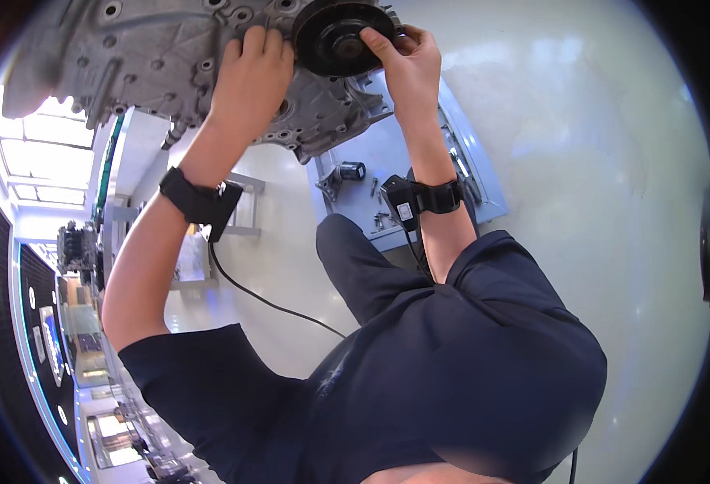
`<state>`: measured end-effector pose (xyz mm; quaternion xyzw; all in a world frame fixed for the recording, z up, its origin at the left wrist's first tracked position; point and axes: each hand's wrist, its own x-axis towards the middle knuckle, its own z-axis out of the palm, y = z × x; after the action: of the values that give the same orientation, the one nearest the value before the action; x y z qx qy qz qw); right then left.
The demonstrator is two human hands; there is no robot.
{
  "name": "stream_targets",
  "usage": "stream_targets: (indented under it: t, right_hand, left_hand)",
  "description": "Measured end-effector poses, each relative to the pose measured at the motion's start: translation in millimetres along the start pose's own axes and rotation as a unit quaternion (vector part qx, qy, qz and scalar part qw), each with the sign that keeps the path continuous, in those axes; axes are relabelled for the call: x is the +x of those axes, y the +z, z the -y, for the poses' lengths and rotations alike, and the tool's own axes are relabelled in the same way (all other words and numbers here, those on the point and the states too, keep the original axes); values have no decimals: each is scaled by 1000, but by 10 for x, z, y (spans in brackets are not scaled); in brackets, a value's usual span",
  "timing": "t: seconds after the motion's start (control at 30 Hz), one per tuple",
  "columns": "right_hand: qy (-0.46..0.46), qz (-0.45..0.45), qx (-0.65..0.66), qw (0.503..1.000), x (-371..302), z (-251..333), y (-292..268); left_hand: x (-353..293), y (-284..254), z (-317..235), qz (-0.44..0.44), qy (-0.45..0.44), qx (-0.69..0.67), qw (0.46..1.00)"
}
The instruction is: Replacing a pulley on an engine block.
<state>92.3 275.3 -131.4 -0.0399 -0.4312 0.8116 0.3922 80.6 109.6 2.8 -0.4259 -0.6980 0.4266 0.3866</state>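
At the top of the head view, a grey metal engine block (161, 73) carries a round black pulley (311, 50). My right hand (413, 73) grips the pulley's right side, thumb on its face and fingers around the rim, partly hidden behind it. Just left of the pulley, my left hand (250, 81) is against the engine block, back of the hand toward me. Its fingers are bent and close together; their tips, and anything they hold, are hidden.
Below the engine block stands a low blue-grey tray table (484, 189) bearing a black cylindrical part with a bracket (343, 179), small bolts (383, 220) and tools. A black cable (274, 305) runs from my left wrist strap. Another engine (78, 246) stands far left.
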Motion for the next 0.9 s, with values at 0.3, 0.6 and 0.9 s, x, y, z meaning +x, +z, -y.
stream_targets:
  t: [0.3,0.6,0.9]
  right_hand:
    - [10,-11,-14,1000,-45,10,4]
    - [37,-28,-35,998,-72,72,27]
    - [38,-17,7,999,-88,135,38]
  left_hand:
    - [-9,-8,-30,14,-82,-103,991]
    - [42,-111,-167,48,-93,-95,990]
    - [-23,-112,-98,33,-96,-100,990]
